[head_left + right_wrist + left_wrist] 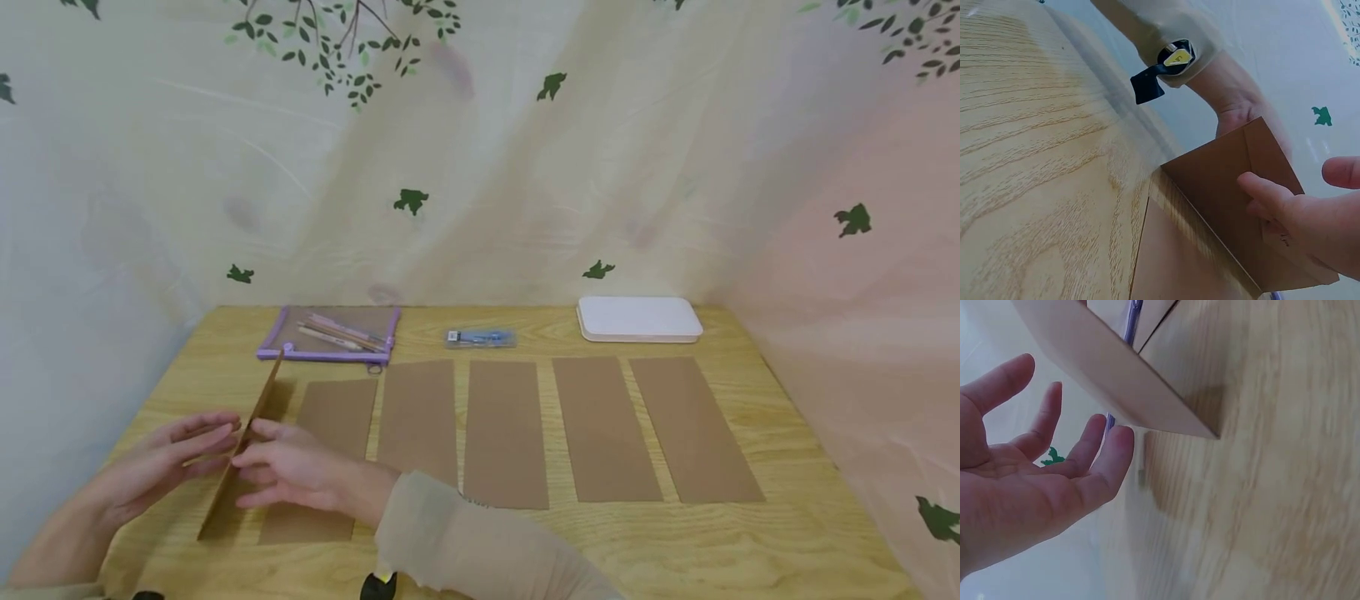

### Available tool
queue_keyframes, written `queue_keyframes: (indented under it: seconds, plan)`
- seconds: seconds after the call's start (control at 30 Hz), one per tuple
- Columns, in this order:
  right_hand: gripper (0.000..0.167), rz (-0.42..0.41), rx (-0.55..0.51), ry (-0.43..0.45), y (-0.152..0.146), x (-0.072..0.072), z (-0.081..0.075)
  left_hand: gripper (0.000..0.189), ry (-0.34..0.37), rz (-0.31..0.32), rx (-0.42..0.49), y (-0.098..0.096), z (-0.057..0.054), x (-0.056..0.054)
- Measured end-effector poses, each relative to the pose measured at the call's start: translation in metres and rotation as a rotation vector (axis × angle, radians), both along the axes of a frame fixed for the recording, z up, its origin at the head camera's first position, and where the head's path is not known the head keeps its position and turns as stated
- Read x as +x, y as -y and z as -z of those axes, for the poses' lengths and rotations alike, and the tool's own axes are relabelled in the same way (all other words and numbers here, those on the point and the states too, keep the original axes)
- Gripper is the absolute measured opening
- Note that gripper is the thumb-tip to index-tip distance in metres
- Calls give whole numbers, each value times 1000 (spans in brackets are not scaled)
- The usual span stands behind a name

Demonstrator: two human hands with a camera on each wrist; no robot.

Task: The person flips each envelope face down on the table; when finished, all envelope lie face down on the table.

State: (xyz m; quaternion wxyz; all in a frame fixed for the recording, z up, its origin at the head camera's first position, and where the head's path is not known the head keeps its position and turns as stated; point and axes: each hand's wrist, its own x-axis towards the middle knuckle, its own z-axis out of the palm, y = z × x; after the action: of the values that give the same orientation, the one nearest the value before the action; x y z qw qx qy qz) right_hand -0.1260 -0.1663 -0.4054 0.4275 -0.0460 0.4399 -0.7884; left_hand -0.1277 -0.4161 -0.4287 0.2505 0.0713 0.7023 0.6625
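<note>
A stiff brown kraft-paper rectangle (262, 398) stands tilted on one edge at the table's left, between both hands. The right wrist view shows a seam or fold line and small dark marks on this paper (1216, 169). My left hand (168, 458), palm up with loosely bent fingers in the left wrist view, is at its left side; contact is unclear. From the other side, my right hand (303, 467) lays extended fingertips against the paper, the thumb apart from it. Beneath the right hand lies a flat brown rectangle (337, 408), partly hidden by that forearm.
Several more flat brown rectangles (506, 433) lie in a row to the right. Along the back are a purple-edged zip pouch (281, 333) with pencils on or in it, a clear case (480, 338) with something blue inside, and a white case (639, 318). Fabric walls enclose the table (750, 550).
</note>
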Motion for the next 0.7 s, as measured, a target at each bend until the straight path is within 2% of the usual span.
queue_keyframes:
  seconds: [0.23,0.47,0.7]
  plan:
    - [66,7,1,17,-1,0,3,33,9,-68,9,9,7,2]
    - [65,3,-1,42,2,0,14,33,20,-61,66,21,14,6]
    - [64,43,21,34,4,-5,21,36,14,-64,81,26,12,6]
